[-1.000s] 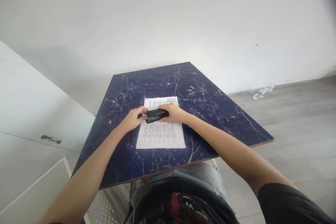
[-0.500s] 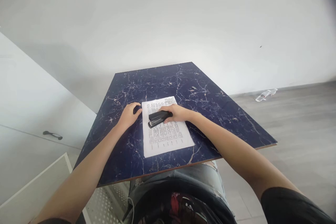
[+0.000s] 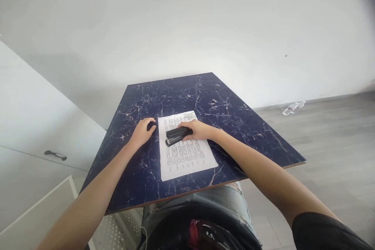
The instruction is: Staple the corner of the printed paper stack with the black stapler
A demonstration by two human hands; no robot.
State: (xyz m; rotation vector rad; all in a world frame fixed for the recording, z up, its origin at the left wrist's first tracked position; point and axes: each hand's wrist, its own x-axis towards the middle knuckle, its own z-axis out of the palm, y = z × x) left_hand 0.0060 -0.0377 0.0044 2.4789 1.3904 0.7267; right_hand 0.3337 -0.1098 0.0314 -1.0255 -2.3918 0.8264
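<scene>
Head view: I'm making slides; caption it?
Right hand holding a black stapler over printed paper, left hand beside it.

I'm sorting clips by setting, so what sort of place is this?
Possibly a room in a home or small office: there's a dark-blue, marble-patterned flat table, grey wood-look flooring, and a long black stapler over white printed paper.

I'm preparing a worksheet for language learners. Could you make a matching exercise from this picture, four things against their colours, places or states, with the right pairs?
1. Stapler
2. Printed paper
3. Left hand
4. Tabletop

A. Dark blue with pale veins
B. Beside the page, thumb and fingers apart
C. Gripped by the right hand
D. White with dark lines of text

Pairs: 1-C, 2-D, 3-B, 4-A
</scene>
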